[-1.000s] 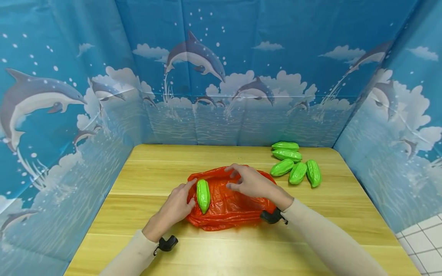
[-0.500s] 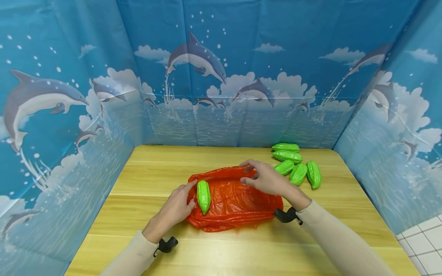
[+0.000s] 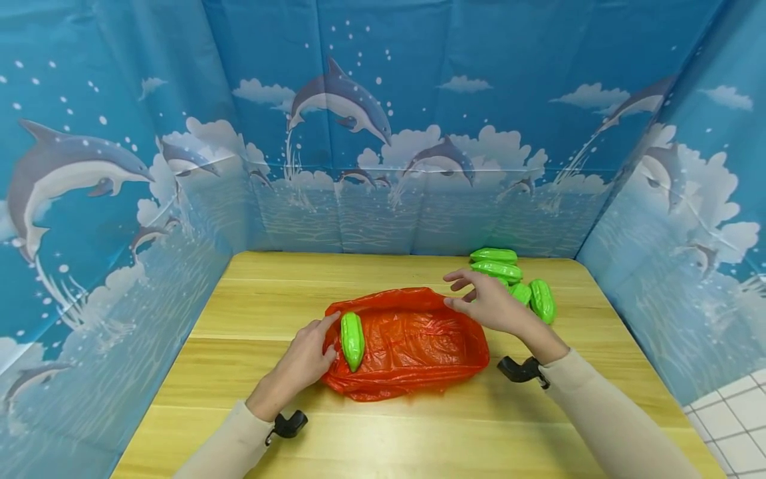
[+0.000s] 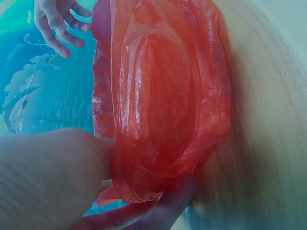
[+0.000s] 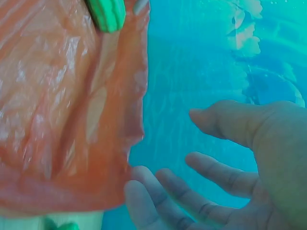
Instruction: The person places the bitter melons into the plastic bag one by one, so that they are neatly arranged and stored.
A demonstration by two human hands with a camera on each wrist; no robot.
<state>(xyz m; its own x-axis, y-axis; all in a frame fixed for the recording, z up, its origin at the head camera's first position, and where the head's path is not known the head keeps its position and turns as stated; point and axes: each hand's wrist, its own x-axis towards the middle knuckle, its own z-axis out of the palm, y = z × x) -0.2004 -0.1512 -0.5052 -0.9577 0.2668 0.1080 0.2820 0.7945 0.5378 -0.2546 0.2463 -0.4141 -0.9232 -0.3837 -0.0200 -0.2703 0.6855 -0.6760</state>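
Observation:
A red plastic bag point(image 3: 407, 339) lies spread with its mouth upward on the wooden table. One ridged, glossy green bitter melon point(image 3: 352, 340) sits in its left end. My left hand point(image 3: 302, 356) holds the bag's left rim, index finger at the upper corner and thumb lower down; in the left wrist view its fingers point(image 4: 180, 194) curl around the bag's end. Over the bag's far right rim hovers my right hand point(image 3: 487, 303), empty, fingers spread and loosely bent. It partly hides the nearest of several more green bitter melons point(image 3: 542, 301) at the back right.
A blue curtain point(image 3: 383, 199) printed with dolphins encloses the table point(image 3: 251, 372) at the back and both sides. White tiles point(image 3: 733, 419) show at the lower right. Each wrist carries a black mount, such as the left one point(image 3: 290, 424).
My right hand has moved rightward from above the bag's middle to its far right rim, near the pile of bitter melons. My left hand and the bitter melon in the bag have stayed put.

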